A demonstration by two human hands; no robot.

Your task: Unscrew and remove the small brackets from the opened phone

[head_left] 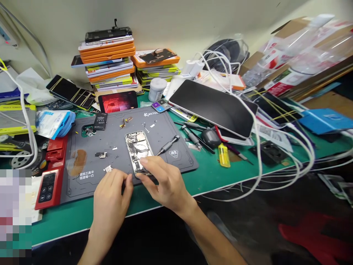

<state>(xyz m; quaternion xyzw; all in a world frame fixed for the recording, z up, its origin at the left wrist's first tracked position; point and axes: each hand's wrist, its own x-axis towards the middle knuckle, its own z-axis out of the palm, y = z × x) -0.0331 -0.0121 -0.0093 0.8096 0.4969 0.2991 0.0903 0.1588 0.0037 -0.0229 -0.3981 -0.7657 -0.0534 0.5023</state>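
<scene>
So the left hand (110, 193) is down at the near edge of the grey mat (74, 136), back of the hand facing up, wrist angled in from the bottom. Its fingers are loosely curled with the thumb out along the right side, pointing away from the body. Most of the fingertips are tucked out of sight, so I can't tell if it's got hold of anything.

The right hand (168, 180) comes in from the lower right on a long diagonal forearm. It's about half open: index finger reaching over the innards of the opened phone (139, 141), thumb down by its bottom edge, a gap between the two. Can't tell if that's an actual grip or just a steadying touch.

The phone lies on the mat with its insides showing, tilted slightly, its near end right at the right hand's fingertips. From the left hand it's ahead and to the right, with the left thumb just beside its bottom corner.

A small pale metal piece (108, 168) sits just beyond the left knuckles, a little dark-and-silver part (101, 155) past that. A screwdriver (168, 145) lies right of the phone, tip pointing towards it.
</scene>
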